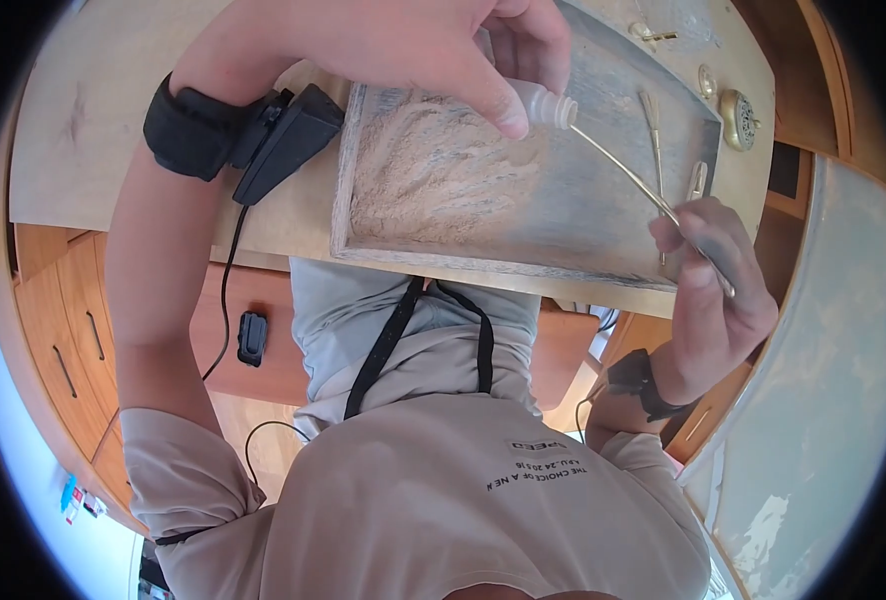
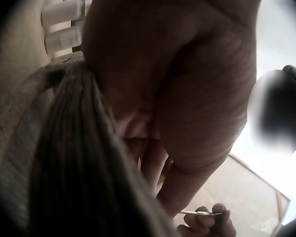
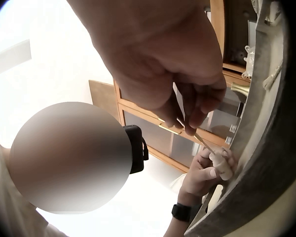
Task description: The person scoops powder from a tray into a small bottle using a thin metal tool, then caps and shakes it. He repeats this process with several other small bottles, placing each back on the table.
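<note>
My left hand [image 1: 413, 50] grips a small white bottle [image 1: 539, 102] lying sideways, its mouth facing right. In my right hand [image 1: 718, 275] is a long thin gold-coloured scoop [image 1: 618, 167], pinched between thumb and fingers. The scoop's thin far end is at the bottle's mouth, and its broader end lies by my palm. Both are above a shallow grey wooden tray [image 1: 344, 190] with light brown powder [image 1: 428, 180] spread over its left part. The right wrist view also shows the bottle [image 3: 221, 165] with the scoop meeting it. In the left wrist view the bottle is hidden.
A thin brush-like tool [image 1: 653, 130] and a small metal tool [image 1: 698, 180] lie at the tray's right side. Beyond the rim sits a round gold pierced piece [image 1: 738, 120]. White bottles [image 2: 63, 39] stand in the left wrist view. A black cable [image 1: 231, 290] hangs from the left wrist device.
</note>
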